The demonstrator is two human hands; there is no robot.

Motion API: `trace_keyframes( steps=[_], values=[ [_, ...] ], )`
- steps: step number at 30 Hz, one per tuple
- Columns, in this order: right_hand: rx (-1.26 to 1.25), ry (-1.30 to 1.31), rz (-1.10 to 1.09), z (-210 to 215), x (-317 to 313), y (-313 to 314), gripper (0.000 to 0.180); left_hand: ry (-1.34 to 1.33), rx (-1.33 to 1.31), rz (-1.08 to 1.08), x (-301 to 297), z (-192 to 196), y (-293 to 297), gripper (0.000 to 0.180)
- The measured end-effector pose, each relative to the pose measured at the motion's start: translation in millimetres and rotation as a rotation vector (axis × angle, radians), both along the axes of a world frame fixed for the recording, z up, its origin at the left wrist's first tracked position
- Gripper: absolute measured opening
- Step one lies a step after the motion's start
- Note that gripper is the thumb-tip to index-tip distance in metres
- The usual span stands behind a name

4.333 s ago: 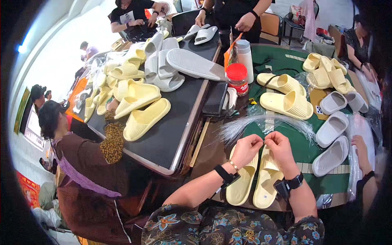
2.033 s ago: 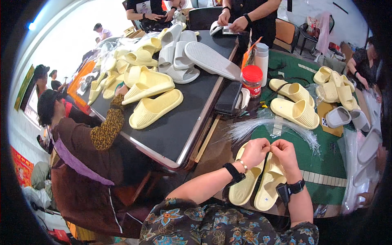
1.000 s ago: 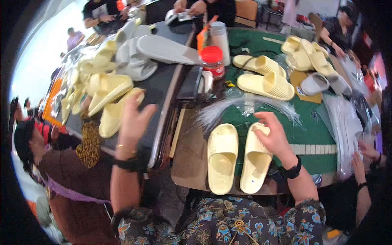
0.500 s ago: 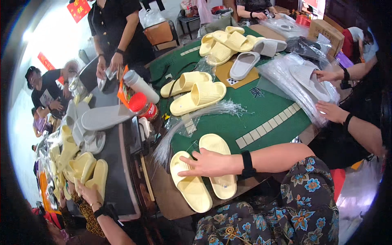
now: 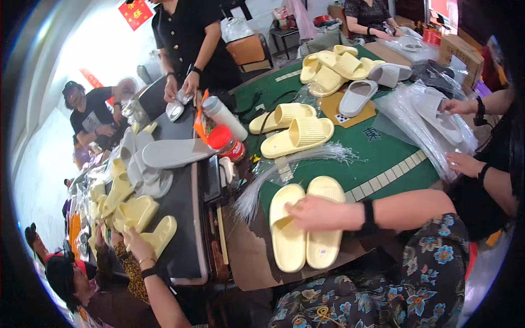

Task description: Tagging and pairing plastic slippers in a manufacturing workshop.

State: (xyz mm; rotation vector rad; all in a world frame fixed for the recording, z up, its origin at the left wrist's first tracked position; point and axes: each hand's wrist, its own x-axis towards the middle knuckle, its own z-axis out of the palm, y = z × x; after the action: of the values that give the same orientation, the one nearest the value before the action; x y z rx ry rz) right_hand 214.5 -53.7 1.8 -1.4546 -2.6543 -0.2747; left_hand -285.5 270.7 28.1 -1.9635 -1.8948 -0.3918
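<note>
**Hands on slippers at a crowded table**

Slippers fill the scene. The right hand [image 5: 317, 212] lies flat across a yellow pair [image 5: 303, 229] set side by side on the near edge of the green mat [image 5: 383, 147], soles down, toes pointing away. Its fingers are spread loosely over both slippers, pressing on them rather than curling round either. A black wristband sits on that forearm.

The left hand [image 5: 139, 246] reaches far out to the left, to the dark table [image 5: 183, 218]. Its fingers close on the heel of a single yellow slipper [image 5: 158, 236] at the edge of a slipper heap [image 5: 123, 191]. A bracelet and a dark watch sit on that wrist.

Beyond the pair lies a bundle of clear plastic ties [image 5: 295, 164], fanned across the mat. Behind it rests a second yellow pair [image 5: 290, 128]. A red-lidded jar [image 5: 225, 143] and a white bottle [image 5: 224, 116] stand between the mat and the dark table. A grey slipper [image 5: 174, 153] lies on the dark table near them.

More yellow and grey slippers [image 5: 350, 71] sit at the far end of the mat. At the right, another person's hands [image 5: 459, 134] handle clear bags [image 5: 432, 120]. A person in black [image 5: 191, 38] stands at the far side, holding something pale.
</note>
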Motion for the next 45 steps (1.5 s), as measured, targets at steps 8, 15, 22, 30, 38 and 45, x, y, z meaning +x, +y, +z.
trace_keyframes(
  steps=[8,15,22,30,38,45],
  values=[
    [0.208,-0.184,-0.814,40,176,-74,0.025,-0.015,-0.214,0.008,21,12,-7,0.064],
    [0.255,0.444,-0.754,114,122,-86,0.045,0.164,-0.01,-0.058,22,20,-19,0.026],
    [0.157,1.015,0.073,181,-9,-62,0.045,0.022,-0.017,-0.226,57,75,-109,0.042],
    [0.224,1.262,-0.131,218,-88,-82,0.026,-0.07,-0.088,-0.699,187,100,-195,0.036],
    [0.832,1.105,0.301,186,-80,-84,0.012,0.166,-0.209,-1.249,262,53,-249,0.031],
    [0.218,0.932,0.459,178,-24,-118,0.028,0.234,-0.377,-1.283,284,2,-250,0.04]
  ],
)
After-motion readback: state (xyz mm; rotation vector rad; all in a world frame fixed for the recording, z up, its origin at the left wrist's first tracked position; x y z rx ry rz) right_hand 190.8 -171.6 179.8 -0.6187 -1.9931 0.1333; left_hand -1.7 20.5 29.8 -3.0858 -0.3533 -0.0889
